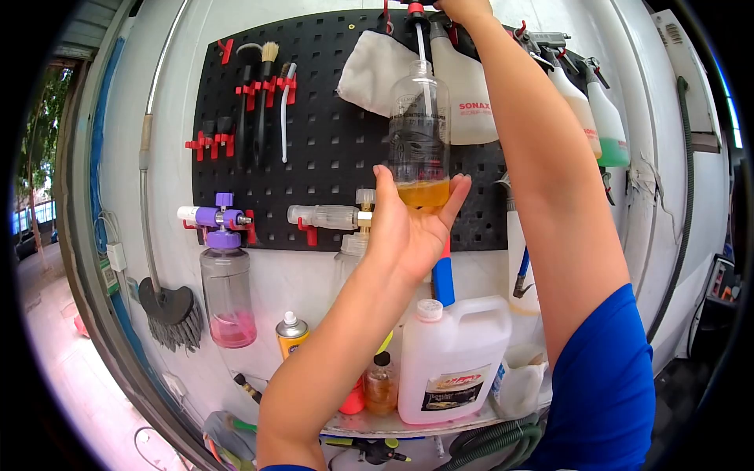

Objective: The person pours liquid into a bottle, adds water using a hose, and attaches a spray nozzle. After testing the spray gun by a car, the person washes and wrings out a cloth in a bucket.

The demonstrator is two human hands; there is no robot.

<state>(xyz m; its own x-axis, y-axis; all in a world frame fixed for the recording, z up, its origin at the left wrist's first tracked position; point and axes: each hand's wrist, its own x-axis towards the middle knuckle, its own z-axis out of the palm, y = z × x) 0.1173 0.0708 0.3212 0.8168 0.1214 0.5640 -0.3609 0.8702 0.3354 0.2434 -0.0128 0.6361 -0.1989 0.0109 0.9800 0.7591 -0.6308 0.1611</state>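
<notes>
A clear plastic bottle [420, 141] with a little amber liquid at its bottom stands upright in my left hand [412, 228]. The palm is under its base, with the thumb and fingers up its sides. Above the open neck is a black and red spray head [417, 11], apart from the bottle. Its pale dip tube [422, 45] runs down into the neck. My right hand [466, 8] is at the spray head at the top edge; most of its fingers are out of frame. A white cloth [375, 72] hangs just behind the bottle.
A black pegboard [314, 125] carries brushes [267, 86], a SONAX bottle [465, 94] and other spray bottles [603, 118]. A foam bottle [225, 290] with pink liquid hangs at left. Below, a shelf [369, 428] bears a white jug [448, 361], a spray can [291, 335] and a small amber bottle [382, 385].
</notes>
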